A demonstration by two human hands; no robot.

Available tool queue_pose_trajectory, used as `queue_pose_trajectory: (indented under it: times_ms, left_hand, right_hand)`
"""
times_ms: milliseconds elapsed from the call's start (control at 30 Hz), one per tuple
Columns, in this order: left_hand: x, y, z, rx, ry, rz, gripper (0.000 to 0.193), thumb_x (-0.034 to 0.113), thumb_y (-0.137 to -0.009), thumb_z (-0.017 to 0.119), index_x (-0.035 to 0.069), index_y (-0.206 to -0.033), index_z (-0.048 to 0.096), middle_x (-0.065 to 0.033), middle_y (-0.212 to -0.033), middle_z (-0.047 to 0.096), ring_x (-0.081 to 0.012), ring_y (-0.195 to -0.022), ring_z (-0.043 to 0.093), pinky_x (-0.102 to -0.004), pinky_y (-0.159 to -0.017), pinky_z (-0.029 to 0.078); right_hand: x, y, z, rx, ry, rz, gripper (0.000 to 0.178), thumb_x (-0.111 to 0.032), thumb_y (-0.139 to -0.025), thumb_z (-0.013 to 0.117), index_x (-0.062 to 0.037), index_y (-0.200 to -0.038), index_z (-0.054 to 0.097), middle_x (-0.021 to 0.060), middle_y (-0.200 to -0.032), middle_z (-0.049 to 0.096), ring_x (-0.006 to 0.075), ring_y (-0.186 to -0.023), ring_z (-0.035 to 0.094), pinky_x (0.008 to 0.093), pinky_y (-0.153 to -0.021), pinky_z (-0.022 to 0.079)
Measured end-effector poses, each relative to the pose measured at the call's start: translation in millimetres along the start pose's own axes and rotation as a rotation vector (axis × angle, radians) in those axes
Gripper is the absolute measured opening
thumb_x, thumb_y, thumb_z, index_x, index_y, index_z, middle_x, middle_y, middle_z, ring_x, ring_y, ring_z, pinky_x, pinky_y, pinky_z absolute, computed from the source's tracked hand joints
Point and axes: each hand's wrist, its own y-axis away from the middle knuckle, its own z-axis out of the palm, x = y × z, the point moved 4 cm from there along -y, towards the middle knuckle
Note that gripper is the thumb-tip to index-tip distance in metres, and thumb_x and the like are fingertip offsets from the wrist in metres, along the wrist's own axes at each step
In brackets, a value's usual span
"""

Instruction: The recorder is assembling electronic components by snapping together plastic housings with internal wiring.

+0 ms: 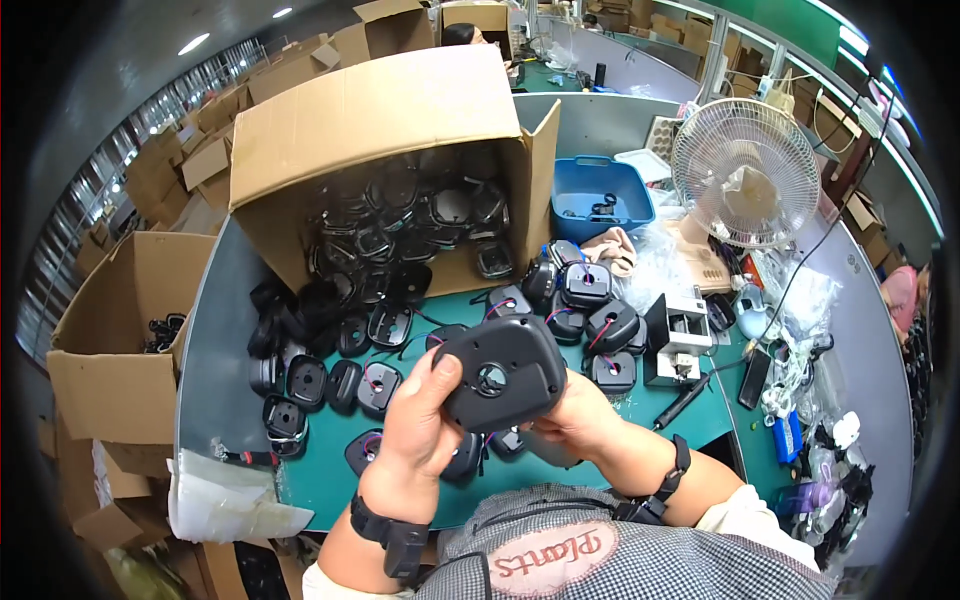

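Observation:
In front of me, above the green table [640, 405], I hold a black plastic housing [508, 372] with rounded corners and a round hole in its middle. My left hand [424, 408] grips its left edge, thumb on the upper face. At the lower right edge, my right hand [582, 408] closes round the housing, its fingertips mostly hidden beneath. Similar black housings lie about on the table, some with thin red and blue wires, such as one housing [587, 284] on the pile beyond my right hand. Another housing [379, 386] rests left of my left hand.
A large cardboard box [375, 105] on its side holds many black housings. Behind stand a blue basin [600, 190] and a fan [745, 172]. At right are a small grey-and-black device [680, 335], a black pen-shaped tool [682, 402] and plastic bags [805, 290]. Another cardboard box [120, 395] stands left.

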Motion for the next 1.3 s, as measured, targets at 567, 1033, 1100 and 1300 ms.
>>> queue_pose_trajectory:
  times_ms: [567,1033,1100,1300]
  left_hand:
    - [-92.2,7.4,-11.8,-0.071,-0.041,-0.368,0.057,0.016,-0.088,0.069,0.004,-0.138,0.042,-0.0066,-0.124,0.058,-0.0192,-0.116,0.056,-0.0378,-0.103,0.044]
    - [-72.3,5.0,-26.4,0.168,-0.234,-0.063,0.049,0.018,-0.084,0.075,0.001,-0.121,0.048,-0.0091,-0.107,0.059,-0.016,-0.095,0.061,-0.0309,-0.085,0.052]
    - [-68.3,4.1,-26.4,0.169,-0.324,-0.009,0.053,0.017,-0.083,0.076,0.001,-0.124,0.047,-0.0095,-0.109,0.059,-0.0156,-0.097,0.06,-0.0309,-0.087,0.052]
    - [-65.8,0.4,-13.3,0.202,-0.374,-0.053,0.067,0.016,-0.079,0.081,0.0,-0.131,0.043,-0.0104,-0.118,0.057,-0.0156,-0.107,0.058,-0.0281,-0.089,0.051]
  right_hand:
    - [46.1,-1.4,-45.7,0.039,-0.2,-0.121,0.039,-0.021,-0.077,0.081,-0.0036,-0.109,0.064,0.0088,-0.099,0.068,0.0183,-0.089,0.066,0.033,-0.076,0.057]
    - [8.9,-5.3,-62.3,0.188,-0.056,-0.172,0.027,-0.014,-0.092,0.06,-0.001,-0.117,0.06,0.0073,-0.11,0.064,0.0145,-0.101,0.062,0.0296,-0.082,0.051]
    - [-14.4,3.5,-51.9,0.185,0.34,-0.461,0.043,-0.023,-0.086,0.068,-0.0047,-0.124,0.059,0.0129,-0.125,0.056,0.0201,-0.115,0.056,0.0325,-0.091,0.048]
    - [-42.7,22.0,21.9,0.139,1.376,-0.906,0.037,-0.029,-0.069,0.082,-0.0111,-0.1,0.073,0.0178,-0.129,0.055,0.0358,-0.121,0.051,0.0461,-0.1,0.041]
